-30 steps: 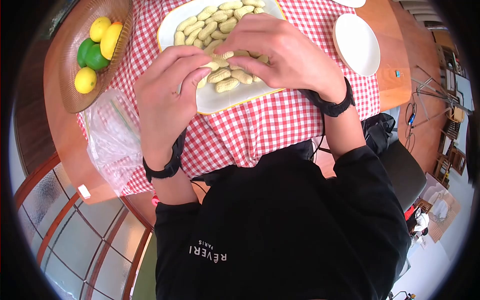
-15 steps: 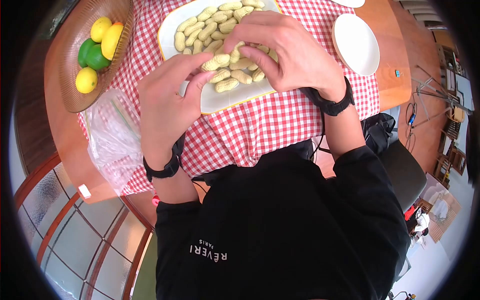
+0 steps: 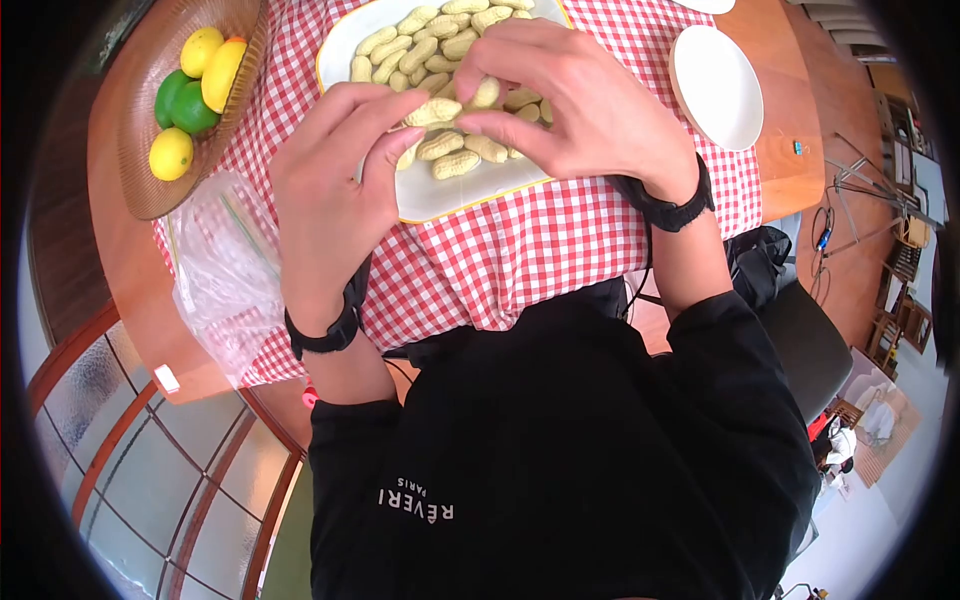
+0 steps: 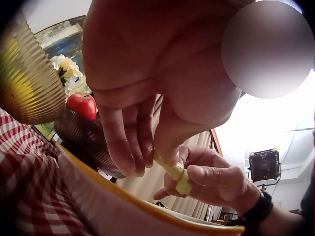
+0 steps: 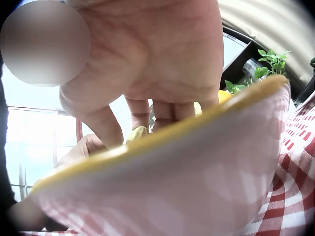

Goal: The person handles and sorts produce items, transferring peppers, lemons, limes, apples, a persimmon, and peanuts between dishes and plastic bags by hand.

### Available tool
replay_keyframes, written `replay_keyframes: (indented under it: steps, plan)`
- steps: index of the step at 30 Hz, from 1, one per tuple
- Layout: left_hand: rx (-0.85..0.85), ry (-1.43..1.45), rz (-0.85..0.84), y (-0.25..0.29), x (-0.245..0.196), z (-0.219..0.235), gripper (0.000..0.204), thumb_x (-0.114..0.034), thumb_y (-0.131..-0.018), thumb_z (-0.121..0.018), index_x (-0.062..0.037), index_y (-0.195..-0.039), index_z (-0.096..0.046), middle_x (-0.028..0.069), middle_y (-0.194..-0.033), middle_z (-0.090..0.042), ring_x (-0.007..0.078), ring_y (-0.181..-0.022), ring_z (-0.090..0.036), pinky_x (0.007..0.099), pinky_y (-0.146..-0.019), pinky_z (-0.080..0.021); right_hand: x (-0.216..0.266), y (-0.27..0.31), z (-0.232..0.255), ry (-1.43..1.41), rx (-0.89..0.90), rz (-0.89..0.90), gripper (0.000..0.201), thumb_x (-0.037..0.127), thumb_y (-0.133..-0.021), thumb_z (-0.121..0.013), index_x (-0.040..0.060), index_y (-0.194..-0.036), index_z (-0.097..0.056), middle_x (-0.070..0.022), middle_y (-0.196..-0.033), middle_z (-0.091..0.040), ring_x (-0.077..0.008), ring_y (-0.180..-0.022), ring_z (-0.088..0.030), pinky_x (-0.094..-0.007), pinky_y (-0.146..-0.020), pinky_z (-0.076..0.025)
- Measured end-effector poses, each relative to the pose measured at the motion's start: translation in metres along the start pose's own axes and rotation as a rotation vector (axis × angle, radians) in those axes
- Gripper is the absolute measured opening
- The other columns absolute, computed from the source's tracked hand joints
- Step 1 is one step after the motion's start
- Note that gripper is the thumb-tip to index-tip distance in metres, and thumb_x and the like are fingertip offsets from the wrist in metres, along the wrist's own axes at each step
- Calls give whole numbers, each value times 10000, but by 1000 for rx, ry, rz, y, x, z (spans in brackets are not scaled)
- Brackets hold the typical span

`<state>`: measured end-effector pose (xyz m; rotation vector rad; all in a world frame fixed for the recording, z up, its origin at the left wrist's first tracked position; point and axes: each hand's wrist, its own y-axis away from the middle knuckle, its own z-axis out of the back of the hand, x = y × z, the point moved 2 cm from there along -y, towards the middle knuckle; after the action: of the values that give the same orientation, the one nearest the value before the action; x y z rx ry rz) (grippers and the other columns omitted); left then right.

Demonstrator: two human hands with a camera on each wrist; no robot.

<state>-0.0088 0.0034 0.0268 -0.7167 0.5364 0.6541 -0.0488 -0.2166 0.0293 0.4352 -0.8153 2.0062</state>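
A white dish with a yellow rim (image 3: 440, 205) holds many whole peanuts (image 3: 455, 166), and both hands are over it. My left hand (image 3: 335, 175) pinches an unshelled peanut (image 3: 432, 112) between thumb and fingertips. Close beside it, my right hand (image 3: 580, 105) holds another peanut (image 3: 485, 93) between its thumb and bent forefinger. In the left wrist view the right thumb lies against the peanut shell (image 4: 183, 185), right at the left fingertips. The dish wall hides much of the fingers' work in the right wrist view.
A ribbed, clear amber bowl (image 3: 135, 185) with lemons (image 3: 171, 154) and green fruit (image 3: 190, 112) stands at the left. Below it lies a clear plastic bag (image 3: 225, 265) on the red checked tablecloth (image 3: 520, 260). An oval white plate (image 3: 715, 88) sits at the right.
Half a second ago the hands drew slightly apart, each with a peanut showing at its fingertips. Now the right thumb has moved left, close against the left hand's peanut.
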Motion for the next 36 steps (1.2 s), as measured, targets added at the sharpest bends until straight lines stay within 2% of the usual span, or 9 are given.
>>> replay_keyframes:
  steps: [3,9,12,16,18,26,30,32,36]
  plan:
    - [-22,-1,-22,-1,-2,0,210,-4,-850,-770,-58,-1053,-785,92,-962,-733,244,-815,-724,327,-722,-564,-3,0,-4,13,-31,31,263,242,-876,-822,40,-995,-703,-130,-908,-707,-336,-845,-700,-421,-776,-565]
    - [-4,33,61,0,-3,-1,202,8,-863,-757,-52,-1055,-767,112,-930,-750,269,-806,-734,338,-718,-567,-3,-2,-6,24,-65,78,285,270,-889,-820,35,-1004,-706,-140,-892,-715,-339,-813,-717,-422,-752,-575]
    - [-7,38,-32,-1,-3,-2,194,28,-876,-734,-31,-1059,-756,131,-901,-735,290,-788,-725,346,-700,-556,-2,-2,-4,42,-71,80,280,260,-888,-821,33,-1010,-712,-143,-886,-710,-339,-818,-714,-422,-754,-576]
    - [57,47,26,-2,-4,0,202,51,-889,-702,-9,-1077,-747,154,-880,-709,312,-765,-708,362,-677,-540,0,-5,-2,-2,-90,106,264,250,-895,-812,29,-1002,-717,-151,-882,-701,-347,-837,-703,-430,-754,-576]
    - [77,64,52,-1,-3,-1,208,57,-890,-696,-4,-1083,-746,159,-876,-702,318,-760,-703,366,-673,-536,-1,-2,-4,26,-23,39,238,219,-892,-816,45,-1027,-727,-125,-942,-699,-342,-907,-689,-426,-817,-565]
    - [32,103,38,0,-5,-6,301,42,-856,-750,-52,-1142,-741,108,-877,-711,245,-793,-726,344,-700,-561,-2,-1,0,58,-34,15,243,211,-897,-808,37,-1052,-739,-138,-968,-706,-347,-927,-694,-419,-820,-571]
    - [28,81,25,2,-5,-6,312,38,-837,-774,-60,-1131,-733,101,-879,-708,239,-793,-727,341,-692,-556,-2,0,-3,61,-21,13,254,217,-892,-814,47,-1066,-745,-136,-970,-710,-349,-935,-696,-422,-826,-574]
    - [29,48,12,1,-6,-3,274,29,-835,-782,-53,-1092,-728,96,-884,-707,237,-790,-724,337,-687,-553,-2,-2,-3,25,-91,74,217,175,-880,-791,37,-1038,-737,-151,-890,-708,-349,-833,-710,-434,-760,-582]
    - [43,37,9,1,-4,-3,263,18,-830,-793,-51,-1077,-737,96,-888,-707,243,-790,-718,340,-691,-554,-3,-3,-5,44,-109,85,211,166,-888,-786,38,-1051,-744,-152,-904,-716,-351,-842,-714,-431,-762,-584]
